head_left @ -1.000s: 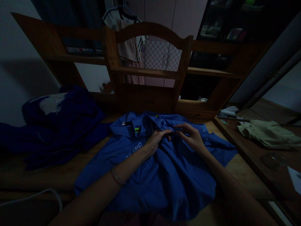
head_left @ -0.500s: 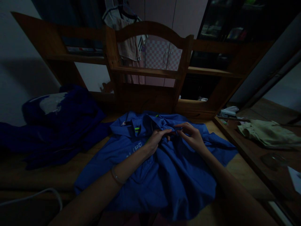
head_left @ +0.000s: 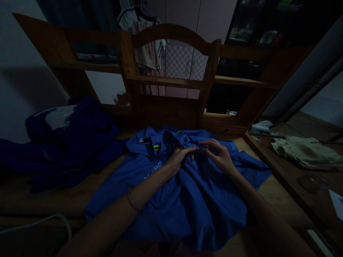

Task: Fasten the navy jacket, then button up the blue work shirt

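Note:
A bright blue collared shirt (head_left: 187, 200) with pale lettering on the chest lies spread and rumpled on a wooden surface (head_left: 270, 189). My left hand (head_left: 179, 158) pinches the shirt's front fabric just below the collar, fingers closed on the cloth. My right hand (head_left: 218, 154) meets it from the right, fingertips pinched on the same fold. A thin bracelet circles my left wrist.
A heap of dark blue clothes (head_left: 64, 142) lies at the left. A wooden shelf unit (head_left: 166, 82) stands behind the shirt, with garments hanging beyond it. A beige cloth (head_left: 305, 151) rests on the right-hand ledge. A white cable (head_left: 40, 221) runs at lower left.
Both hands stay at the same fold near the collar; the fingers have shifted only slightly.

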Demonstrator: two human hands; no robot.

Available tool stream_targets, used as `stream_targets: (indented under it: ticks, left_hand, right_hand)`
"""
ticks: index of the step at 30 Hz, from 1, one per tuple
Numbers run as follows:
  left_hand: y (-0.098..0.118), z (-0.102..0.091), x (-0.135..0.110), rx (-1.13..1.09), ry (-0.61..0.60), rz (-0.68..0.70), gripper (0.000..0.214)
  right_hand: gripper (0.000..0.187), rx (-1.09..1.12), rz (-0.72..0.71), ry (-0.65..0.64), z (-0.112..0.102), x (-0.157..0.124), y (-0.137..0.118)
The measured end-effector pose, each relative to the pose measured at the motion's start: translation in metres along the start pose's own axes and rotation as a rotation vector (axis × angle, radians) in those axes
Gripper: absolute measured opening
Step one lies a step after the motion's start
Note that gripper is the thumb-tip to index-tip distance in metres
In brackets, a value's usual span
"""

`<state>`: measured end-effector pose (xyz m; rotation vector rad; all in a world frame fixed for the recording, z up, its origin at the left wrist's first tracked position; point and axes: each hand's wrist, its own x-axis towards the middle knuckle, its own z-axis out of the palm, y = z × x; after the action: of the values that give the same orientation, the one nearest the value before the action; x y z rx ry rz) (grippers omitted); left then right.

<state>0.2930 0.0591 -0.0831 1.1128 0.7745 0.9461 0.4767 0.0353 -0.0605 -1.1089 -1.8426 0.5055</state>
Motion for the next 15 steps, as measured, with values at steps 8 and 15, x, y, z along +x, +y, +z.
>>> stream_targets:
  ticks: [8, 15]
  left_hand:
    - [-0.002, -0.001, 0.003, 0.027, -0.03, 0.034, 0.033]
    - [-0.008, -0.006, 0.007, 0.188, -0.061, 0.142, 0.028]
  right_hand:
    - [0.027, -0.022, 0.011, 0.034, -0.003, 0.001, 0.003]
    - [0.026, -0.092, 0.063, 0.157, -0.011, 0.0, 0.015]
